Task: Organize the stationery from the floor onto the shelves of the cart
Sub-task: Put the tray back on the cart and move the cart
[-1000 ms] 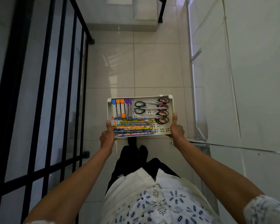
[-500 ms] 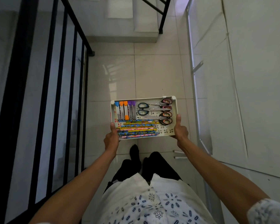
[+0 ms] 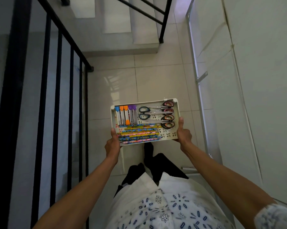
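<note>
Stairs nearer than before, left hand (image 3: 112, 145) and right hand (image 3: 184, 135) grip tray (image 3: 177, 111) ends (thumbs on rim)

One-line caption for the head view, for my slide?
Both hands, left and right, carry a white tray of pencils and scissors.

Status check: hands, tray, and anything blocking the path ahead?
Left hand and right hand grip the white tray by its ends. Pencils, scissors lying flat inside. Black railing on the left, steps ahead.
</note>
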`<state>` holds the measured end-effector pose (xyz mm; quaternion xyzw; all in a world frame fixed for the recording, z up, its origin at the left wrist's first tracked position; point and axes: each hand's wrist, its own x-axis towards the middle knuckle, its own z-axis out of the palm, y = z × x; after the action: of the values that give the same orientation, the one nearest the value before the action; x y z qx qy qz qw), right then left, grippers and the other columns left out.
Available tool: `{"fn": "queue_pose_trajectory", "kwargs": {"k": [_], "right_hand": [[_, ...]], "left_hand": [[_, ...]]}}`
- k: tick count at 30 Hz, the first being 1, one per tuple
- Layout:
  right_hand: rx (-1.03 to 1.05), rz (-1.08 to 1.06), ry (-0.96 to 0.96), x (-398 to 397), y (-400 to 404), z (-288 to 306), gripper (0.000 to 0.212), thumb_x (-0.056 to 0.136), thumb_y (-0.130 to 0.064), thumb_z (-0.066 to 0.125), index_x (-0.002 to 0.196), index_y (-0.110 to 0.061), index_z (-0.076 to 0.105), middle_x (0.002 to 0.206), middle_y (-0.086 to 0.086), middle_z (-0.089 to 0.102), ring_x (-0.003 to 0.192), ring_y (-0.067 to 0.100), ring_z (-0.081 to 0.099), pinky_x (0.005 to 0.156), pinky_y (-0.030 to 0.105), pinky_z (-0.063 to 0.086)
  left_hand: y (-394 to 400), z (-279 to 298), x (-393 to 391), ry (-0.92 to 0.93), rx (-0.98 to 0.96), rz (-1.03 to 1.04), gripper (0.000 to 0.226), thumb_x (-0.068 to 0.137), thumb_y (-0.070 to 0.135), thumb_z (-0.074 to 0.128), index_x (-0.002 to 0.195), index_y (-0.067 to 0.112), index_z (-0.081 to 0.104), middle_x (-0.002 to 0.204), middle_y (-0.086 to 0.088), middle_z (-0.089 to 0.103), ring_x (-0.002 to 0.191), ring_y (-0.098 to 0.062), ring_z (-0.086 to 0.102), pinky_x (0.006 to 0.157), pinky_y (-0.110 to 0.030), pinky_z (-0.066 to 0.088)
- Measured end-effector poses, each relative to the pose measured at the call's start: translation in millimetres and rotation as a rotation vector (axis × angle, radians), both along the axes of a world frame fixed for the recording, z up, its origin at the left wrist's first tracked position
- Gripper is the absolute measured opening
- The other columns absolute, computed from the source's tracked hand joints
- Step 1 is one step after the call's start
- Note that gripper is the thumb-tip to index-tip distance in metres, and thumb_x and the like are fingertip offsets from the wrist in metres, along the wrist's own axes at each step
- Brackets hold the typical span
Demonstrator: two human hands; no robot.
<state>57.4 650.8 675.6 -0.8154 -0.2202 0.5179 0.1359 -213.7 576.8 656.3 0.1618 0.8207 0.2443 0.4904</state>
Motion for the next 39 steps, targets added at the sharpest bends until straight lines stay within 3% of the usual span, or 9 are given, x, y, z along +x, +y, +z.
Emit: {"fn": "queue_pose_trajectory", "kwargs": {"k": [4,10,15,29,39], "right_hand": [[0.01,-0.007,0.003,-4.3,41.4,0.5,0.095,0.083,-0.085,0.03,0.093,0.0,0.07,0.096,0.018,0.071,0.088,0.033,0.07,0.083,0.049,0.06],[0.015,0.03,0.0,-16.2,101.5,3.6,0.103,0.083,-0.086,0.027,0.099,0.006,0.069,0.096,0.021,0.071,0.093,0.037,0.069,0.089,0.051,0.056],[0.024,0.031,-0.006,-29.5,157.0,4.0,0.093,0.084,-0.085,0.028,0.09,-0.002,0.069,0.095,0.018,0.071,0.092,0.034,0.069,0.088,0.051,0.057],[0.019,0.007,-0.016,-71.2,325.9,1.1,0.102,0.081,-0.089,0.027,0.1,0.002,0.07,0.097,0.019,0.072,0.093,0.035,0.069,0.09,0.05,0.056],[0.046,-0.043,0.034,-90.1,443.2,3.4,0.086,0.081,-0.087,0.033,0.087,-0.009,0.068,0.093,0.014,0.073,0.084,0.03,0.072,0.081,0.045,0.061]], "left_hand": [[39.0,-1.7,-3.3,0.019,0.016,-0.003,0.078,0.093,0.077,0.02,0.084,0.021,0.073,0.089,-0.007,0.074,0.087,-0.024,0.071,0.09,-0.044,0.058],[97.8,-2.6,-15.3,-0.006,-0.008,0.009,0.082,0.093,0.077,0.019,0.086,0.017,0.075,0.091,-0.01,0.074,0.091,-0.027,0.07,0.092,-0.043,0.055],[152.8,-1.4,-27.1,-0.03,-0.013,0.012,0.079,0.093,0.076,0.019,0.084,0.019,0.073,0.093,-0.01,0.074,0.093,-0.027,0.07,0.095,-0.044,0.054],[322.3,0.1,-71.8,-0.021,0.013,-0.025,0.075,0.093,0.077,0.02,0.078,0.025,0.072,0.081,-0.001,0.073,0.084,-0.022,0.071,0.09,-0.043,0.057],[441.8,3.1,-90.2,-0.022,0.031,0.004,0.08,0.093,0.078,0.023,0.095,0.018,0.076,0.093,-0.008,0.076,0.091,-0.023,0.072,0.095,-0.046,0.055]]}}
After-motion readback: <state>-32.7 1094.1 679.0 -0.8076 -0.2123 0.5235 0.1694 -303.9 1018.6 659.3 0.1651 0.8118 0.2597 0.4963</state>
